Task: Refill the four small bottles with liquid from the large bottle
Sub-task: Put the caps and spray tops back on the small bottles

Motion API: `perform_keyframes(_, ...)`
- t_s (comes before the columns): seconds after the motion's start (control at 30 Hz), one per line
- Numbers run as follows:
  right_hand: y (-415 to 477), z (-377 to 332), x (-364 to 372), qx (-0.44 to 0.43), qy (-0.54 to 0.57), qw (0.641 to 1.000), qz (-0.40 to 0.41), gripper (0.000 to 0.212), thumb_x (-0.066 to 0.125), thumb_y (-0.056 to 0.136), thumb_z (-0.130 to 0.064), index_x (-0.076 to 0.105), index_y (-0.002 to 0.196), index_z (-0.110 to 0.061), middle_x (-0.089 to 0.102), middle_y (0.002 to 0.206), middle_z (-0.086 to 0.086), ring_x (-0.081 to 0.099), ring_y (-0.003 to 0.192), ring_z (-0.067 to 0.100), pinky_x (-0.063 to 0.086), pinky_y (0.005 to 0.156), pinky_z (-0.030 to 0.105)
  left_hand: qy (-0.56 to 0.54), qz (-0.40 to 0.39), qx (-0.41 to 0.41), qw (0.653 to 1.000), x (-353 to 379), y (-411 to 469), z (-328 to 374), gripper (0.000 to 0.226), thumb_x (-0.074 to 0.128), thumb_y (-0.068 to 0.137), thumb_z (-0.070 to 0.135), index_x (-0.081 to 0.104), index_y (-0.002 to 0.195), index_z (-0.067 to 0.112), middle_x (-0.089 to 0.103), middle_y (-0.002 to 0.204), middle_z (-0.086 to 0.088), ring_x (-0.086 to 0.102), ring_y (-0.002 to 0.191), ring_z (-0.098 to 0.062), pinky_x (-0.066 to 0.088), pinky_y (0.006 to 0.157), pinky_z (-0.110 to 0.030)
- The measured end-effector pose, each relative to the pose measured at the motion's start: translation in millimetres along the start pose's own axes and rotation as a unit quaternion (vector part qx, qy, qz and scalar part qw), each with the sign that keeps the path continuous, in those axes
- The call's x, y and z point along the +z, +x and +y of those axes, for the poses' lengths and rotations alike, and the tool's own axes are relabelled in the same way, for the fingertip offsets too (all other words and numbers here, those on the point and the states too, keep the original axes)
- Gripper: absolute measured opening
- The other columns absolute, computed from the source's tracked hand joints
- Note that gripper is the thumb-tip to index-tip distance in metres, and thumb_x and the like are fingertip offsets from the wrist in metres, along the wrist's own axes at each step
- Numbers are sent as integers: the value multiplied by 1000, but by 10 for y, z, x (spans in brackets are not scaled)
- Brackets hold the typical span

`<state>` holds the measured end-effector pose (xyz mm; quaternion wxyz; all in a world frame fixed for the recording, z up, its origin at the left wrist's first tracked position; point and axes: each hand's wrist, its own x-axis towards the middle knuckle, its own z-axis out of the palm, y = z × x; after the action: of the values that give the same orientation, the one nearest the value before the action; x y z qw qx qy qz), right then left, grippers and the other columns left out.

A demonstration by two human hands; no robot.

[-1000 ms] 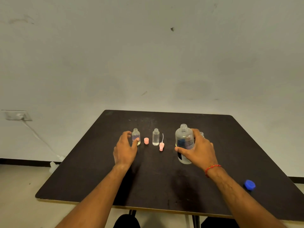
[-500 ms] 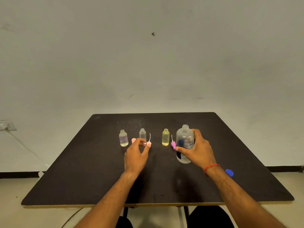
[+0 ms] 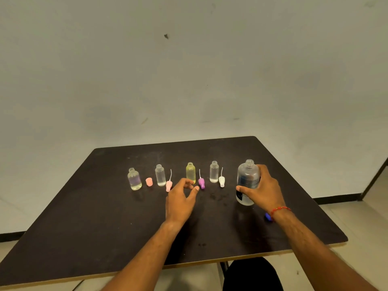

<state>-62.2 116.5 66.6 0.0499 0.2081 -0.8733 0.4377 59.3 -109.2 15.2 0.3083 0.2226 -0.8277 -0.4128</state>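
Your right hand [image 3: 263, 189] grips the uncapped large bottle [image 3: 247, 181] near the bench's [image 3: 84, 217] right edge; your left hand [image 3: 180, 198], fingers spread and empty, reaches toward the yellow small bottle [image 3: 190, 172]. Pouring seems next: steady it, then tilt slowly.

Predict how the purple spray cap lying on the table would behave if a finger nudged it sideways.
The purple spray cap lies on its side and looks round, so it would probably roll or pivot rather than slide straight. Its thin dip tube looks flexible and may bend or flick. Being small plastic, it is likely very light and could skid on the smooth table.
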Motion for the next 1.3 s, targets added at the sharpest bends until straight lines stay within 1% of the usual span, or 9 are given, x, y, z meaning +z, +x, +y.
perform_keyframes(0.33,191,349,-128,34,6,999,23,76,90,61,-35,44,122,-29,65,115,2,63,99,24,55,86,38,-19,-9,6,1000,380,164,76,13,73,91,36,67,102,35,71,97,22,58,69,0,53,75,-29)
perform_keyframes(0.53,259,441,-169,37,5,999,31,76,90,62,-36,44,122,-27,64,115,2,63,96,22,53,82,31,-28,-26,3,999,577,184,138,22,73,92,32,69,113,28,70,105,21,65,96,2,55,86,-26)
perform_keyframes(0.7,221,479,-147,37,14,998,40,77,89,64,-36,42,125,-25,62,119,3,62,100,22,52,86,32,-30,-37,-12,999,674,200,166,31,71,93,36,65,123,28,68,117,15,61,109,-4,42,83,-13)
perform_keyframes(0.9,98,408,-168,67,54,990,112,97,89,64,-39,32,141,-24,49,138,3,52,123,23,48,102,42,-47,-26,-32,998,835,330,128,40,70,94,35,61,132,26,62,123,21,51,110,2,51,97,-31)
perform_keyframes(1.0,-58,280,-164,12,62,976,210,68,84,73,-30,46,129,-22,54,122,1,55,109,19,52,88,31,-59,-28,-30,997,916,383,134,35,69,94,34,61,128,28,54,104,35,54,98,7,60,87,-41)
perform_keyframes(1.07,-169,161,-111,-64,54,970,230,41,80,77,-20,59,113,-18,59,108,0,58,97,16,49,80,17,-52,-17,-23,998,948,418,150,32,68,96,31,62,127,24,54,100,29,58,89,3,56,83,-23)
perform_keyframes(1.13,-237,61,14,-115,40,971,206,21,78,80,-16,66,97,-16,63,95,-2,60,85,10,48,76,9,-43,-10,-22,999,967,458,164,33,67,96,29,63,128,20,56,104,22,58,83,4,47,76,-10)
perform_keyframes(1.23,-219,12,334,-136,23,979,149,12,76,81,-15,69,90,-18,64,85,-6,61,73,5,51,68,12,-72,-5,-27,997,1015,525,131,34,68,96,31,62,128,22,63,113,16,65,87,-8,55,82,-26)
perform_keyframes(1.3,-143,42,545,-119,18,987,107,16,76,80,-14,69,94,-18,64,86,-7,61,73,4,53,68,17,-66,-8,-31,997,1026,563,133,40,70,95,29,61,132,18,66,122,8,59,97,0,44,85,-11)
